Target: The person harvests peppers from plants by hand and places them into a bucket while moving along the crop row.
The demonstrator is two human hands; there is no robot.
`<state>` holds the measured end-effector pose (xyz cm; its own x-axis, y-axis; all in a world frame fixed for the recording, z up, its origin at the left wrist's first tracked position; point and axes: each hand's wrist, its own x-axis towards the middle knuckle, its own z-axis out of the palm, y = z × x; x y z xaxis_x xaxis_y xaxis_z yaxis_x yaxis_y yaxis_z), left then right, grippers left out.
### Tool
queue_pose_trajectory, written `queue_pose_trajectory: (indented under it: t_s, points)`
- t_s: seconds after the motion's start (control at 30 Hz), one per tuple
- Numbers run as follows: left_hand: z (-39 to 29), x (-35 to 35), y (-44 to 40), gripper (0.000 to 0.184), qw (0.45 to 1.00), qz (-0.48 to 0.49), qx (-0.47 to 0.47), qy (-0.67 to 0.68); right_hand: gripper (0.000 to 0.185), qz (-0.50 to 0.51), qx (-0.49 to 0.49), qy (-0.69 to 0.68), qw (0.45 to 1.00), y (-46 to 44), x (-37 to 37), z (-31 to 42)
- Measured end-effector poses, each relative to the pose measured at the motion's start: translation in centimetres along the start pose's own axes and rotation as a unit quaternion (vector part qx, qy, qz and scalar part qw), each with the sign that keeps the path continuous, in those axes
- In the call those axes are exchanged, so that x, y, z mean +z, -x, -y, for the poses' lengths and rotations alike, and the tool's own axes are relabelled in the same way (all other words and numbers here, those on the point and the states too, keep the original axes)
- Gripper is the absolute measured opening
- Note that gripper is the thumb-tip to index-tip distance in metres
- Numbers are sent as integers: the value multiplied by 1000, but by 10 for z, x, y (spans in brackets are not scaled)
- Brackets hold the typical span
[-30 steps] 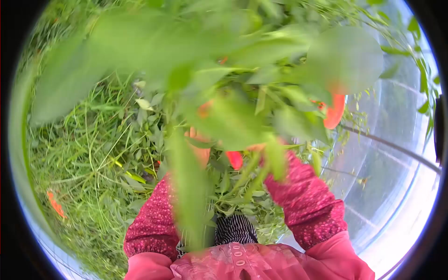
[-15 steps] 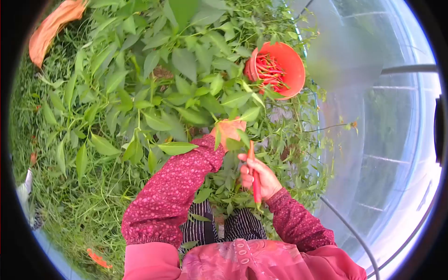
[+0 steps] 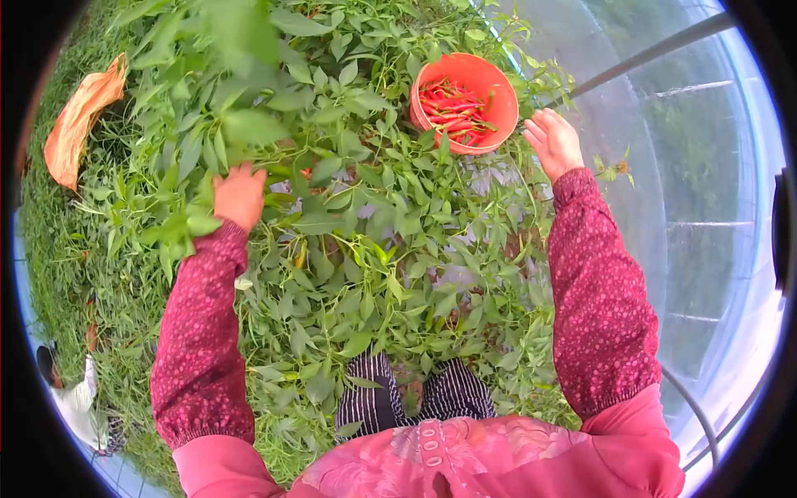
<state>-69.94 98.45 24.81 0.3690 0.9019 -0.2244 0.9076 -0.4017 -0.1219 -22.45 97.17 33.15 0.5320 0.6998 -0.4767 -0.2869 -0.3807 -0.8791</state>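
My left hand point(image 3: 239, 196) is among the leaves of the pepper plants point(image 3: 365, 290), its back towards me, fingers apart and partly bent against the foliage. Leaves hide some of its fingertips, and I see no pepper in it. To the right, my right hand point(image 3: 554, 143) hovers just beside the rim of an orange-red bucket point(image 3: 508, 108), fingers stretched out, with nothing visible in them. Many slender red chili peppers point(image 3: 452, 109) lie inside the bucket. A yellow-orange pepper point(image 3: 300, 253) hangs on the plants below my left hand.
Transparent plastic sheeting point(image 3: 697, 191) with a dark pipe point(image 3: 652, 54) runs along the right side. An orange cloth or bag point(image 3: 81, 124) lies on the greenery at upper left. Another person in a white top point(image 3: 81, 407) is at the lower left edge.
My right hand has moved up to the bucket, and the red pepper it held is no longer in it. My left hand has shifted up and left into the leaves.
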Motion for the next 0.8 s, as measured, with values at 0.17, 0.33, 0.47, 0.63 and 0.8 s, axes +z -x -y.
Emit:
queue_pose_trajectory:
  t_s: [0.17,0.33,0.47,0.63,0.8]
  points:
    - [32,40,31,32,998,45,-10,39,33,127,-50,81,987,17,-44,-6]
    - [23,32,31,59,990,128,-40,34,35,-48,-142,166,975,4,-57,81]
    - [12,17,35,50,989,140,-46,28,52,-157,-337,263,890,-37,-89,169]
    - [16,29,44,41,996,70,-19,52,54,-266,-408,364,794,-40,-48,264]
    - [22,45,46,40,993,-25,6,113,45,-243,-408,474,741,-79,-73,323]
